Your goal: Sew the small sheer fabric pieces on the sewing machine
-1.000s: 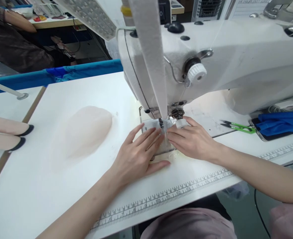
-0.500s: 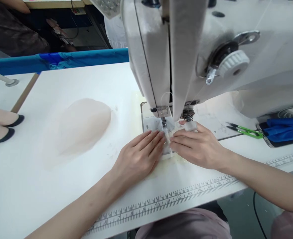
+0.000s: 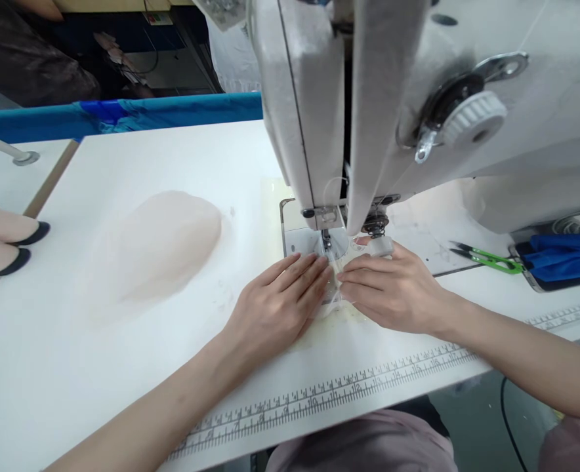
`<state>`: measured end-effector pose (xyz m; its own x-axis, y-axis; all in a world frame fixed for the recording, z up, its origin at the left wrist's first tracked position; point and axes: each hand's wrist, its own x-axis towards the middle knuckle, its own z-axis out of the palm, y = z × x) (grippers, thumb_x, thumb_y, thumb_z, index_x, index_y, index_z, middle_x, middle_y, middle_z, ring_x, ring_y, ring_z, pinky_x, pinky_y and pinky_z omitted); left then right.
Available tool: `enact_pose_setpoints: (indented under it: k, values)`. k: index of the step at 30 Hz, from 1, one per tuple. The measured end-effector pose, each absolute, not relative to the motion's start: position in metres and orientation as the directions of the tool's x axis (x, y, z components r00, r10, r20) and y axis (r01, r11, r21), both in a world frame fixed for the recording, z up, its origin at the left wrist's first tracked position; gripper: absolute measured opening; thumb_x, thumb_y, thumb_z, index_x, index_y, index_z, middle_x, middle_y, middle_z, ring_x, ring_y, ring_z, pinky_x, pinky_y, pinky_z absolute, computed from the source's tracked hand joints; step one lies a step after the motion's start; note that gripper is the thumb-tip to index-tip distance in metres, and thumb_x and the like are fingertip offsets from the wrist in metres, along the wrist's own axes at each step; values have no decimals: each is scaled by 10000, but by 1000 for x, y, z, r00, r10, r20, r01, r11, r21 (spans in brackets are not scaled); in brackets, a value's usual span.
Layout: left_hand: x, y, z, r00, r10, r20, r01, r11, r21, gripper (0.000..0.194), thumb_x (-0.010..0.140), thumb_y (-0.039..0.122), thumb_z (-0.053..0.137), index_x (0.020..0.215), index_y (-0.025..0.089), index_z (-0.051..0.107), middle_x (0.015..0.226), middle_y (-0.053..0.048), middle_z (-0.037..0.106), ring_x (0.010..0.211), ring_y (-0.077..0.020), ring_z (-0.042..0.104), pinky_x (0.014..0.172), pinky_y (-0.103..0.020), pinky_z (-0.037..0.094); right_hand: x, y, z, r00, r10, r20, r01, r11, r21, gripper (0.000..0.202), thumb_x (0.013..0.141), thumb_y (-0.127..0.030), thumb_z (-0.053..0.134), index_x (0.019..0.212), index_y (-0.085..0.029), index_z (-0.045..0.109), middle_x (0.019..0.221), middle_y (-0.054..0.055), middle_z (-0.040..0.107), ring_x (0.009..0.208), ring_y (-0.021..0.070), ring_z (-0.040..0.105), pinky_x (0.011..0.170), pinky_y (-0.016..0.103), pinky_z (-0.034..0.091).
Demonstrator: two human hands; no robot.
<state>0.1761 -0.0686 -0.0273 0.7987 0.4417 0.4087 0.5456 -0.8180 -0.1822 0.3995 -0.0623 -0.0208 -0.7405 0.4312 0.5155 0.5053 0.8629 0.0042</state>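
A thin, see-through strip of material (image 3: 336, 298) runs beneath the presser foot (image 3: 326, 239) of a white sewing machine (image 3: 310, 118). My left hand (image 3: 283, 298) lies with fingers stretched out on the metal needle plate (image 3: 294, 241), its fingertips touching the strip just in front of the foot. On the other side, my right hand (image 3: 393, 288) has its fingers pressed together at the strip's right edge. Its thumb is mostly hidden, and a fingertip reaches behind the white knob below the spring. The strip's far end cannot be made out.
A sheer beige piece (image 3: 166, 249) lies on the white table to the left. Green-handled snips (image 3: 491, 259), a blue cloth (image 3: 565, 255) and a dark tray are at the right. A printed ruler (image 3: 314, 403) follows the front edge. Two beige, black-tipped forms (image 3: 9, 239) protrude at the left.
The view has shifted slightly, placing the machine a little farther right. Both hands keep nearly the same places beside the presser foot; the clear strip looks more bent between them.
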Motion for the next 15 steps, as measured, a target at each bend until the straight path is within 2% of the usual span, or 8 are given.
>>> enact_pose_setpoints:
  k: [11, 15]
  values:
    - [178, -65, -28, 791, 454, 410, 559, -809, -182, 315, 906, 196, 529, 1196, 112, 619, 1211, -104, 655, 1120, -244, 635, 980, -414, 535, 398, -60, -22, -737, 430, 522, 515, 857, 21, 251, 878, -63, 506, 746, -204, 666, 831, -41, 745, 825, 117, 666, 994, 373, 437]
    - [176, -64, -29, 774, 478, 416, 570, -811, -129, 347, 898, 191, 534, 1233, 131, 601, 1217, -100, 657, 1135, -248, 625, 998, -423, 518, 398, -58, -23, -724, 432, 538, 529, 848, 32, 247, 880, -69, 508, 742, -195, 670, 863, -35, 750, 850, 114, 669, 988, 359, 427]
